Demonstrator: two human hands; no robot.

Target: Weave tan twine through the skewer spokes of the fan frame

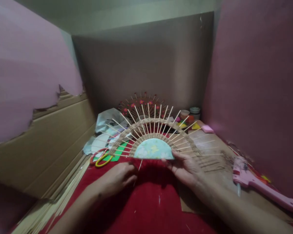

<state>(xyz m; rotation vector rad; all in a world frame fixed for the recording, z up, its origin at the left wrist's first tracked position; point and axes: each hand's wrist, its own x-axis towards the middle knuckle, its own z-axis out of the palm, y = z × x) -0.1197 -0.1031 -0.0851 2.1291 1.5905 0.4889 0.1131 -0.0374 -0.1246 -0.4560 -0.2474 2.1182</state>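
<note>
A half-round fan (151,122) of thin sticks and woven twine bands stands upright in front of me. Its flat edge faces down, and a pale blue patterned half-disc (153,149) covers the centre. My right hand (185,167) grips the lower right corner of that half-disc, thumb in front. Below the flat edge on the left, my left hand (123,175) is closed with curled fingers. A thin pale strand (140,164) slants down from the edge by its fingertips and seems pinched there; the exact grip is partly hidden.
Scissors (104,160) with red and yellow handles lie at left, near thin sticks (65,198). A pink glue gun (263,185) rests at right on a cardboard sheet (192,203). Behind stand a flower-decorated fan (141,102) and jars (194,112). Red cloth (153,208) covers the table.
</note>
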